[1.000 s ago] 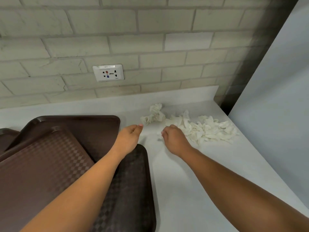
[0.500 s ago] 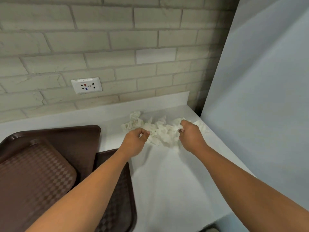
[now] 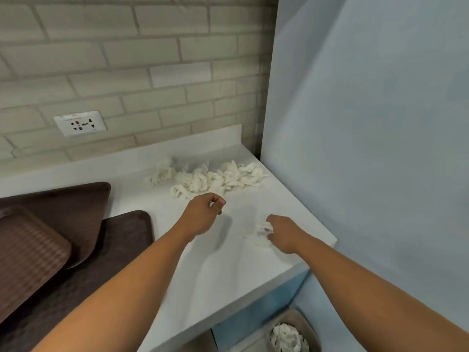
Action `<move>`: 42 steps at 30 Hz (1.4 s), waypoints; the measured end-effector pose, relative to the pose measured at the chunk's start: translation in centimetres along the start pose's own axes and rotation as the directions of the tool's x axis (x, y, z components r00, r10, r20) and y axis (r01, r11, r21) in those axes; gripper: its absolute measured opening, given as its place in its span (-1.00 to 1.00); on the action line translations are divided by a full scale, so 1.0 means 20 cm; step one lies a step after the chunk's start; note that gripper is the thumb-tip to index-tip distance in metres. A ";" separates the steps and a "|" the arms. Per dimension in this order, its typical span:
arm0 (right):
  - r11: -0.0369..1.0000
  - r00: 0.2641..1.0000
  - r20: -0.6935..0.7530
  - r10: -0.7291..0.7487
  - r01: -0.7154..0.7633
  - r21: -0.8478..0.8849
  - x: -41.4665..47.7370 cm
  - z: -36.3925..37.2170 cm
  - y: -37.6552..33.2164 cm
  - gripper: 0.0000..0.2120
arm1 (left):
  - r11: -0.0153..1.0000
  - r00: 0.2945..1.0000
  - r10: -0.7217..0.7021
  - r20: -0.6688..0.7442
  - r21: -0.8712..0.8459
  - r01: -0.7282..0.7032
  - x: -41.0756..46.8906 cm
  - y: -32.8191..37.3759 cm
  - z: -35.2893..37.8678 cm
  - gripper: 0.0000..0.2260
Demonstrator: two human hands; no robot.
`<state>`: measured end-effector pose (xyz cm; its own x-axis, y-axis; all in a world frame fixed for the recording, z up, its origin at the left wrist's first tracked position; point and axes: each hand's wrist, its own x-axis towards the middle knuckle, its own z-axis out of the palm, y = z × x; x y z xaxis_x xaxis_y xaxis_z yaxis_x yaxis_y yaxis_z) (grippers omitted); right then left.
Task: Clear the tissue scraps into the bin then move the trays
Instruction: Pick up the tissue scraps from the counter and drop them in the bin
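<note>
Tissue scraps (image 3: 210, 179), head view: where do you see them? (Supervisor)

I see them as a loose white heap at the back of the white counter (image 3: 228, 275), near its right corner, below the brick wall. More tissue lies in the bin (image 3: 310, 326) on the floor, under the counter's front right edge. (Operator)

State of the hands? (Supervisor)

My left hand (image 3: 203, 214) hovers just in front of the heap, fingers curled against the thumb. A small scrap (image 3: 211, 205) shows white between them, so I read it as pinched. My right hand (image 3: 281, 232) is nearer the front edge, fingers curled over a blurred clump (image 3: 255, 236) that lies on the counter. The two hands are apart. (Operator)

And the trays (image 3: 76, 212)? (Supervisor)

Brown, overlapping, at the left of the counter, well apart from the heap. My left forearm crosses above the nearest one. A wall socket (image 3: 80, 123) sits above them. (Operator)
</note>
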<state>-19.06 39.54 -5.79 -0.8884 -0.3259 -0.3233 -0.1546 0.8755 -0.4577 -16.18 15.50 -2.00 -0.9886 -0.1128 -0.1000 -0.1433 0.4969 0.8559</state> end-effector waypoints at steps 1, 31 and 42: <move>1.000 1.000 -0.008 0.006 -0.006 -0.011 -0.04 0.02 0.05 -0.71 | 1.000 1.000 -0.001 0.013 0.002 0.001 -0.03 0.01 0.05 -0.83; 0.745 0.814 0.017 0.581 -0.540 0.391 -0.72 0.78 1.24 -0.73 | 0.947 0.831 -0.317 0.457 0.205 0.249 -0.42 -0.50 1.67 -0.70; 0.597 0.724 0.057 0.687 -0.608 0.524 -0.43 1.41 1.63 -0.87 | 0.889 0.704 -0.405 0.583 0.430 0.156 -0.26 -1.25 2.18 -0.77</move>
<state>-4.21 60.89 -41.34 -0.7250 0.3457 -0.5957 0.6741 0.5336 -0.5107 -9.41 41.28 -45.01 -0.6655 0.2210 -0.7129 -0.3015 0.7942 0.5276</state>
